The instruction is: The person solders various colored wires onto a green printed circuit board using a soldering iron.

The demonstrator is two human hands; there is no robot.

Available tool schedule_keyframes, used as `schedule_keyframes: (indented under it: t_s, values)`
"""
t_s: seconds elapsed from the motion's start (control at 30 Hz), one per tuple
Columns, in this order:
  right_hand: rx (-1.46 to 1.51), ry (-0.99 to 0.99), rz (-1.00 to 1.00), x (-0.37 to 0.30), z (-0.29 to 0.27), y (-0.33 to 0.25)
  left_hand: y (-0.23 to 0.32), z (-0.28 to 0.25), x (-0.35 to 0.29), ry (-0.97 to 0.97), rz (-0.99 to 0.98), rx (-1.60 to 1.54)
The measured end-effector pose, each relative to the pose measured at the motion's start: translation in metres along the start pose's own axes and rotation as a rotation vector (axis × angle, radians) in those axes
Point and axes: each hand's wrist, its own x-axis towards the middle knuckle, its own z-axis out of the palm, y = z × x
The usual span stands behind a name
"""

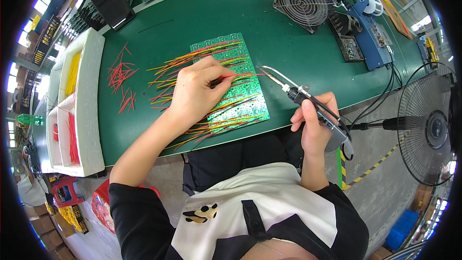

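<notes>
My left hand (199, 86) pinches a thin red wire (246, 74) between thumb and fingertips, above a green circuit board panel (258, 100). The wire's far end reaches right, to about the tip of the soldering iron (299, 95); whether they touch I cannot tell. My right hand (315, 123) is wrapped round the iron's dark handle, its metal tip pointing left with a thin feed tube alongside. Rows of red, yellow and black wires (179, 63) lie across the panel, their loose ends sticking out past its left edge. My left hand covers part of them.
Loose red wires (121, 73) lie on the green table (231, 12). Left of them stands a white foam box (91, 101) with yellow and red wires. A square fan (305, 5), a blue solder feeder (373, 33) and a black phone (110, 1) are farther back. A standing fan (429, 124) is at right.
</notes>
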Motion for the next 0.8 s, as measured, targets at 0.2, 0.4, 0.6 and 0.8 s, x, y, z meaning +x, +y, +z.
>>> schedule_keyframes:
  t_s: [0.2, 0.4, 0.6, 0.8]
  values:
    - [0.008, 0.026, 0.001, 0.003, -0.004, -0.001, 0.000, 0.000, 0.000, -0.011, -0.005, -0.013]
    - [-0.001, 0.023, -0.010, 0.002, -0.002, -0.002, 0.000, 0.000, 0.000, -0.004, 0.000, -0.016]
    - [-0.062, 0.050, -0.041, 0.005, -0.004, -0.001, 0.000, -0.004, 0.000, -0.033, 0.005, 0.006]
    - [0.005, 0.208, -0.153, 0.032, -0.021, -0.006, 0.001, -0.021, 0.005, -0.001, 0.148, 0.056]
